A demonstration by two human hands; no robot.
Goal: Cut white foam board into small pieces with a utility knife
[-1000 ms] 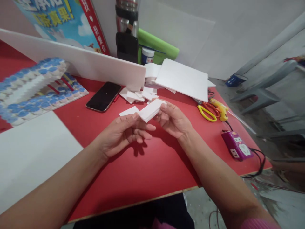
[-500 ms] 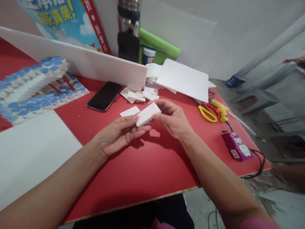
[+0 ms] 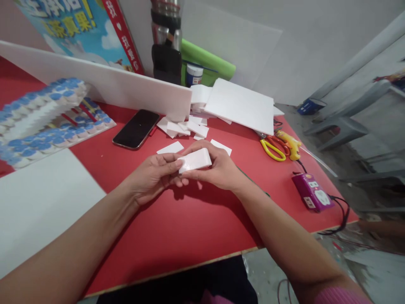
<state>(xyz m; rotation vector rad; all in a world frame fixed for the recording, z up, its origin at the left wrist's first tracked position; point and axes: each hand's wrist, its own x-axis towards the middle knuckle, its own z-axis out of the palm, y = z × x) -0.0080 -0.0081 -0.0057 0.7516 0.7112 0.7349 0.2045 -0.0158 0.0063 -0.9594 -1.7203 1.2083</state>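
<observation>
A small stack of white rectangular board pieces (image 3: 195, 161) is held just above the red table (image 3: 177, 236). My left hand (image 3: 158, 173) is closed on its left end, thumb on top and fingers underneath. At the other end, my right hand (image 3: 218, 166) grips the stack between thumb and fingers. Beyond my hands lie a loose white piece (image 3: 171, 147), another white piece (image 3: 221, 147) partly behind my right hand, and a pile of white offcuts (image 3: 183, 127).
A phone (image 3: 136, 129) lies left of the pile. The blue-and-white model (image 3: 57, 135) and a white sheet (image 3: 47, 211) are at left. An upright white board (image 3: 104, 82) stands behind. To the right are yellow-and-red-handled scissors (image 3: 274, 150), a yellow glue gun (image 3: 291, 143) and a purple power strip (image 3: 311, 192).
My right hand has shifted its grip so its fingers reach along the stack's far edge. The stack is turned flatter and lower. A white piece behind my right hand has come into view.
</observation>
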